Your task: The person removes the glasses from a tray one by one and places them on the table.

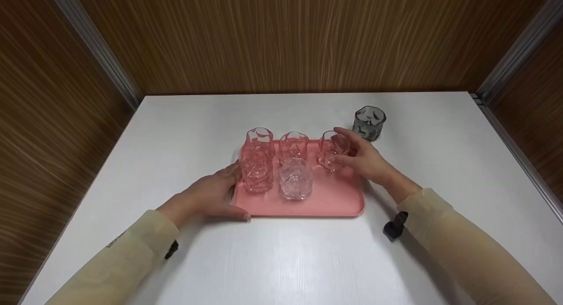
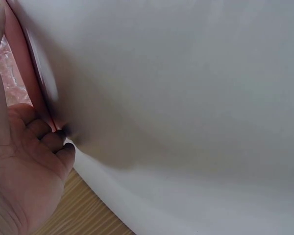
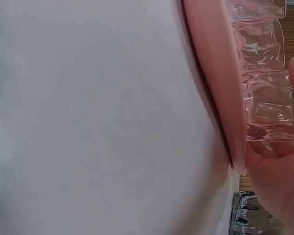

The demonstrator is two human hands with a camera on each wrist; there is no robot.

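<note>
Four ribbed clear drinking glasses stand on a pink rectangular plastic tray (image 1: 334, 199) near the middle of the white bench (image 1: 281, 252). Three line the tray's far edge: a tall one (image 1: 259, 164) at the left, a middle one (image 1: 294, 147), and a right-hand one (image 1: 330, 152). The fourth glass (image 1: 295, 178) stands just in front of the middle one. The right hand (image 1: 367, 160) holds the right-hand glass, fingers curled round it. The left hand (image 1: 211, 195) rests against the tray's left edge, fingers straight. A grey patterned glass (image 1: 369, 121) stands off the tray, toward the bench's far right corner.
</note>
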